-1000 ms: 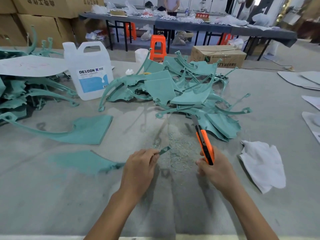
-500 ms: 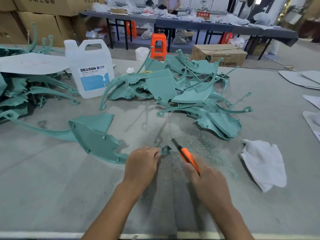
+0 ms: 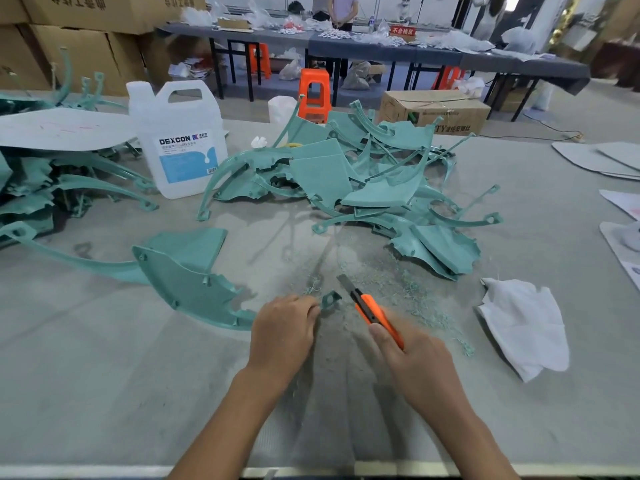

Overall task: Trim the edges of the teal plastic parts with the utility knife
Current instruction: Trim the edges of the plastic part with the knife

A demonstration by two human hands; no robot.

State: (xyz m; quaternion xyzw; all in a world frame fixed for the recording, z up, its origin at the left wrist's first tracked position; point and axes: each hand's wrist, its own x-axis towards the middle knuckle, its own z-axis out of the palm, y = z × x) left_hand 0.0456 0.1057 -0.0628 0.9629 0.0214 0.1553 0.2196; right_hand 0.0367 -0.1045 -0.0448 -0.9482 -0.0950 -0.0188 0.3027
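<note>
The left hand [image 3: 282, 332], at lower centre of the frame, has its fingers curled round the narrow end of a teal plastic part [image 3: 187, 282]. The part's broad panel stands tilted on edge to the left of the hand, and a small eyelet tab pokes out past the fingertips on the right. The right hand [image 3: 412, 362], just right of centre, grips an orange utility knife [image 3: 375, 315]. Its blade is extended and points up and left, with the tip close to the tab; contact cannot be made out.

Teal shavings [image 3: 415, 299] are scattered over the grey table [image 3: 104, 358] around and to the right of the knife. A crumpled white cloth [image 3: 523, 323] lies further right. Behind the held part, a second teal piece [image 3: 194, 244] with a long curved arm lies flat, reaching toward the left edge.

A loose pile of teal parts [image 3: 346, 181] fills the centre of the frame. A white jug [image 3: 178, 140] labelled DEXCON stands to its left. More teal parts are stacked at the left edge [image 3: 34, 192], partly under a pale grey sheet [image 3: 59, 128].

Beyond the table stand an orange stool [image 3: 313, 95] and a cardboard box [image 3: 433, 110]. Larger cartons [image 3: 86, 46] are in the upper left. Long dark tables [image 3: 381, 50] covered with items run across the top.
</note>
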